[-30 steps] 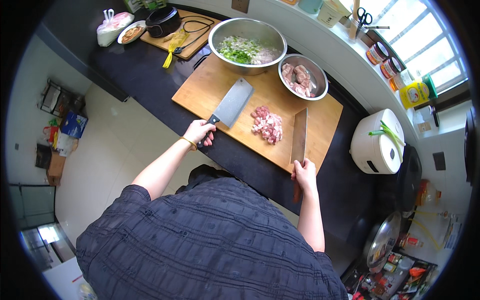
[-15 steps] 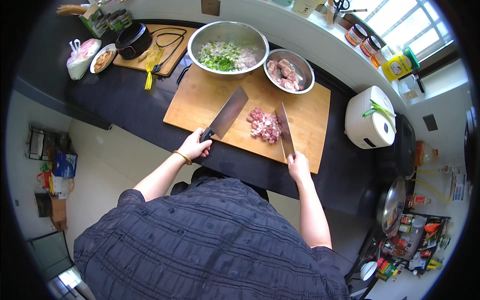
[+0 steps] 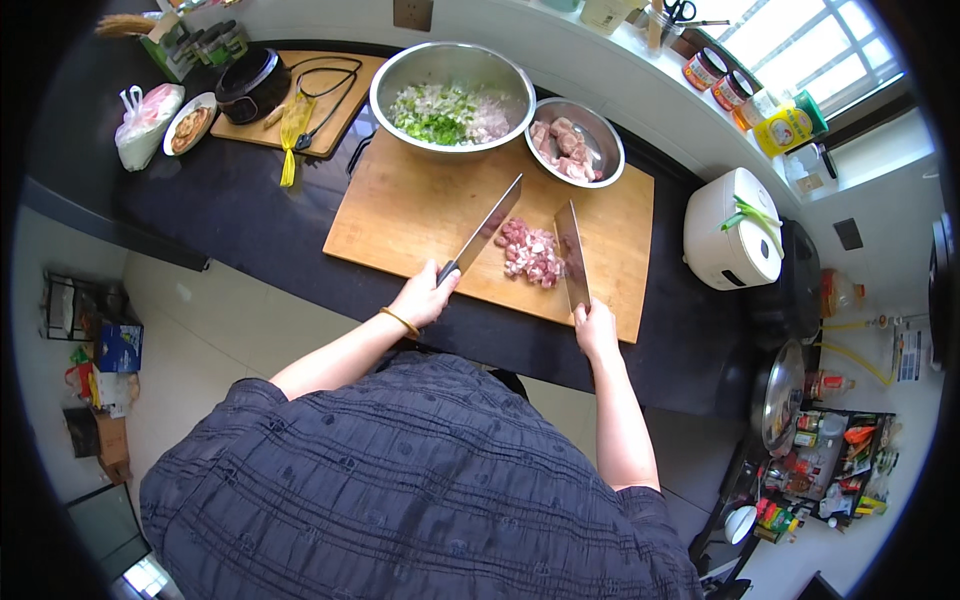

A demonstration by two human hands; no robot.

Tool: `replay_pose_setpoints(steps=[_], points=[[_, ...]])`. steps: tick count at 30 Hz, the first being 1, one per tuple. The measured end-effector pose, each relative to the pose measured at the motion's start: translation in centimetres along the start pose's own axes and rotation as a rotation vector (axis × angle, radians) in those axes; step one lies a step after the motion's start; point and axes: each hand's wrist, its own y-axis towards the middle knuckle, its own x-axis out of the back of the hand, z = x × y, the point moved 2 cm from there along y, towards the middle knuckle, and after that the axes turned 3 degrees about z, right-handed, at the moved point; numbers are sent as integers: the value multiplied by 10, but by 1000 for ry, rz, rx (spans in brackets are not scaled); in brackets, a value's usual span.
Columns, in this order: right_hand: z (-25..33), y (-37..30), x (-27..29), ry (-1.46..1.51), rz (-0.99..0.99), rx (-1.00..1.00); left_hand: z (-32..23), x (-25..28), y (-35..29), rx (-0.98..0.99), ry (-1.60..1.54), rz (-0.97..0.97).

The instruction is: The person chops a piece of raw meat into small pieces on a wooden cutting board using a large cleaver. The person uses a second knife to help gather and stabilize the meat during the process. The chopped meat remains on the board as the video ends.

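Between the blades: a small heap of pink-and-white chopped raw meat [image 3: 530, 254] lay on a rectangular light-brown wooden cutting board [image 3: 385, 215], single pieces hard to make out.
Left hand [image 3: 424, 298]: wrapped around the black handle of a broad steel cleaver [image 3: 487, 229], most of that handle hidden.
Left blade contact: steeply tilted beside the heap; whether it touched wood could not be told.
Right hand [image 3: 596, 328]: closed around a second steel cleaver [image 3: 571, 250], its handle mostly hidden by the fist.
Right blade contact: close along the heap's right side; touching or just apart could not be told.
Far edge: partly covered by a wide round stainless-steel bowl [image 3: 450, 66] of chopped green-and-white pieces [image 3: 440, 115], their depth unseen.
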Motion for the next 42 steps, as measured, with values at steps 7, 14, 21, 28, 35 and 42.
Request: replay_pose_setpoints(steps=[7, 14, 21, 28, 35, 42], points=[[32, -2, 33, 69, 7, -53, -25, -30, -10, 62, 79, 33], [-5, -11, 40, 305, 167, -202, -26, -55, -3, 79, 69, 40], [15, -32, 27, 608, 380, -330, -19, -85, -12, 111, 48, -9], [20, -8, 16, 522, 330, -214, -21, -119, 12, -14, 110, -20], [2, 16, 32, 387, 339, -199, -52, -129, 26, 113, -172, 79], [-26, 15, 19, 14, -9, 272, -44, -115, -4, 188, -145, 65]])
